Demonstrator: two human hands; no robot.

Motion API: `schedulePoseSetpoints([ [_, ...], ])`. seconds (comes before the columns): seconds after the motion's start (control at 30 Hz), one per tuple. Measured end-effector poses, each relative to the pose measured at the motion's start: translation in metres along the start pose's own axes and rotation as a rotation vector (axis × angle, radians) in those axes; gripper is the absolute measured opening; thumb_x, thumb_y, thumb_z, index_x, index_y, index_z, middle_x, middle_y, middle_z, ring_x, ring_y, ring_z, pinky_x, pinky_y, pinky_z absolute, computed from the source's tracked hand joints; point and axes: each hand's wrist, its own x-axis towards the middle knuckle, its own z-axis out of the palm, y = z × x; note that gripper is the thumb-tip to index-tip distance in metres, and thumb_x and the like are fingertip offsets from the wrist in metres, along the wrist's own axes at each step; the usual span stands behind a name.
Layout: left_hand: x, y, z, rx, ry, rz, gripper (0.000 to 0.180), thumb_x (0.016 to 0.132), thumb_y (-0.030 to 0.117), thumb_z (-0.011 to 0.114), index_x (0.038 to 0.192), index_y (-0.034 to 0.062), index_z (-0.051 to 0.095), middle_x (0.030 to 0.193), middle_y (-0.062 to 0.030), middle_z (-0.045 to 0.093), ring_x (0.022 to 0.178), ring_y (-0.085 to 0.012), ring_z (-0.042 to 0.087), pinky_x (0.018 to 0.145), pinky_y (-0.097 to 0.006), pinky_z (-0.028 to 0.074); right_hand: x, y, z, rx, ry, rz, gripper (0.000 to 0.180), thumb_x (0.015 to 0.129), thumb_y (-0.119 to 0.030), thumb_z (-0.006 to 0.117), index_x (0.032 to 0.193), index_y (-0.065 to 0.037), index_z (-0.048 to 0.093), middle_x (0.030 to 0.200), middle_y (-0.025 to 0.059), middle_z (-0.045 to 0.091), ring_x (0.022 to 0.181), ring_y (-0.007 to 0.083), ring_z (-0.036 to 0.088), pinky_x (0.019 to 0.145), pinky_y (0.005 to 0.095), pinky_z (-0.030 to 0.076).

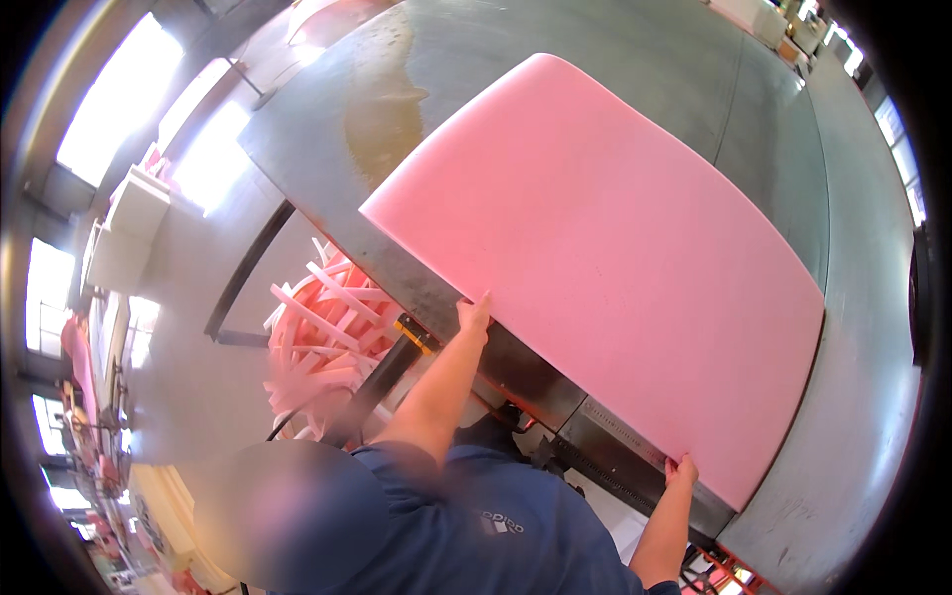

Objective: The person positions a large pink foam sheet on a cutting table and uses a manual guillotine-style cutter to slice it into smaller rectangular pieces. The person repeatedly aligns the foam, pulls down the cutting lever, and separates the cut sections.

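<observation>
A large pink foam sheet (605,238) lies flat on a grey metal table (635,40), its near edge slanting from upper left to lower right. My left hand (475,315) is closed on that edge left of its middle. Farther right, close to the sheet's near right corner, my right hand (681,470) pinches the same edge. The fingers of both hands are partly hidden at the foam.
Below the table's left side is a heap of pink and white foam strips (327,317). A brown stained patch (382,99) marks the tabletop beyond the sheet. A dark metal rail (615,436) runs along the near table edge. Pale foam blocks (129,228) stand at far left.
</observation>
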Motion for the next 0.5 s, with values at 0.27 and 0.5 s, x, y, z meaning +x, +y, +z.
schedulePoseSetpoints([
  [0.27,-0.046,0.050,0.023,0.268,0.000,0.508,0.072,0.083,0.019,0.071,0.134,-0.0105,0.029,0.125,-0.0245,0.054,0.112,-0.0321,0.056,0.096,-0.037,0.044,0.010,-0.009,-0.011,-0.063,-0.036,-0.003,0.035,0.093,-0.015,0.058,0.125,-0.003,0.050,0.114,0.0163,0.058,0.099,0.0339,0.060,0.081,0.0463,0.057],
  [0.5,-0.026,0.030,0.018,0.363,0.076,0.172,0.074,0.083,0.027,0.070,0.134,-0.0095,0.030,0.126,-0.0235,0.053,0.111,-0.0296,0.056,0.092,-0.036,0.045,0.033,-0.004,-0.020,-0.038,-0.043,0.038,0.036,0.091,-0.013,0.056,0.126,-0.006,0.050,0.117,0.0150,0.058,0.099,0.0342,0.060,0.081,0.0489,0.056],
])
